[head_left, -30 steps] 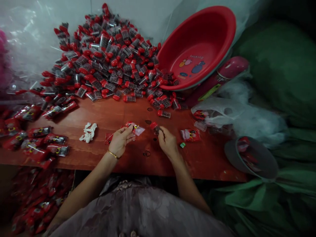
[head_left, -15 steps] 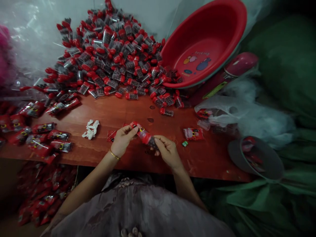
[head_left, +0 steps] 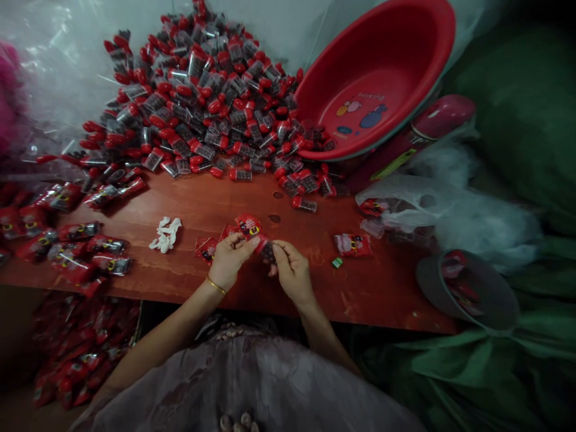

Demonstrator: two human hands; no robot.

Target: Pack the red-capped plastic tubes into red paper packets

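Note:
My left hand (head_left: 230, 259) and my right hand (head_left: 293, 273) meet over the wooden table. Both are closed on a small clear tube (head_left: 268, 252) with dark contents. Left thumb and fingers pinch its red end, and the right fingers grip the dark end. Just beyond the left fingertips is a printed red packet (head_left: 249, 225) with a yellow patch; whether that hand touches it I cannot tell. More flat red packets (head_left: 206, 248) lie beside the left hand, partly hidden by it.
A large heap of red-capped tubes (head_left: 211, 108) covers the back of the table (head_left: 202, 201). Beside it leans a red basin (head_left: 387, 72). Filled red packets (head_left: 76, 255) lie at left, near a crumpled white piece (head_left: 165, 234). Toward the right are a pink packet (head_left: 352, 244) and a grey bucket (head_left: 432, 285).
The printed packet, earlier in line with the tube between my hands, now shows beyond the left fingertips. My right hand has moved left, bringing the hands closer together.

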